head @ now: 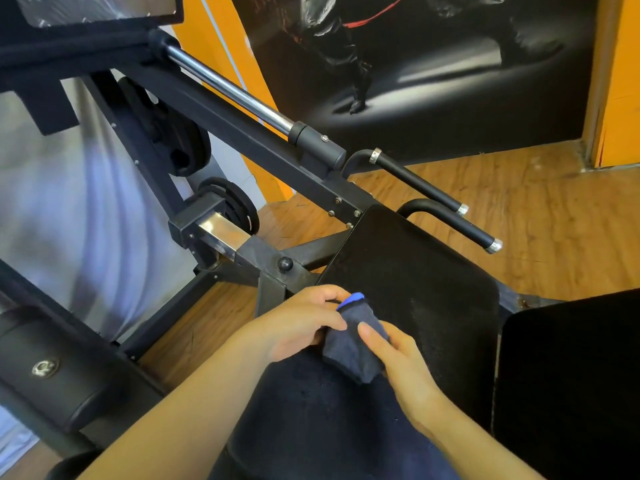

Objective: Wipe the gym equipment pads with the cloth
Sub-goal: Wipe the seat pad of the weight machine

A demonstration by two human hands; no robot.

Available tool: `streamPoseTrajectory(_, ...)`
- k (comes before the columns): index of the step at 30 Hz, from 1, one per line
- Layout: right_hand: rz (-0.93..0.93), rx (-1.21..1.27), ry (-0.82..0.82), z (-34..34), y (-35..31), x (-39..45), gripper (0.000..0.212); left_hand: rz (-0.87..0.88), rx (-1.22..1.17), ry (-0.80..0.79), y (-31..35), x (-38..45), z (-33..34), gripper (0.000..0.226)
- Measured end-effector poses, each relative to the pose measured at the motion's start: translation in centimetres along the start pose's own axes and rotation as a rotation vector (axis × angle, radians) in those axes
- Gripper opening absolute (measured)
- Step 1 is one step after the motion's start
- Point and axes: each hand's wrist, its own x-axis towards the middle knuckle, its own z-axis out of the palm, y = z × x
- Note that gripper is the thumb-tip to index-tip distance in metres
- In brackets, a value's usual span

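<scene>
Both hands bunch a dark grey, blue-edged cloth (353, 344) above the black padded seat (415, 282).
L hand (301, 323) pinches cloth's top; R hand (398, 358) grips its side w/ thumb.

Dark grey-blue cloth (353, 348) with bright blue edge at 12 o'clock. Black seat pad (415, 278), faintly dusty sheen. Black machine frame (242, 140); chrome rail (228, 88) toward 10 o'clock. Black handles (419, 183) with silver end caps. Orange-brown wood-grain floor (519, 216). Orange wall (620, 81) at 2 o'clock.
</scene>
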Motion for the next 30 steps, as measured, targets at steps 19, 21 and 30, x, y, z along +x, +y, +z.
streamPoseTrajectory(19, -0.588, -1.185, 0.334, -3.1, 5.1, 1.1, 0.047, 0.362, 1.124, 0.381, -2.7, 2.7, 1.0, 0.044)
streamPoseTrajectory(21, -0.609, -1.133, 0.311, -3.1, 5.2, 1.8, 0.028, 0.373, 1.172, 0.393, -3.1, 2.7, 0.5, 0.043)
streamPoseTrajectory(30, -0.445, -1.169, 0.216, -1.6, 7.7, 2.5, 0.048, 0.459, 1.451, 0.257, -6.5, 3.9, -1.1, 0.057)
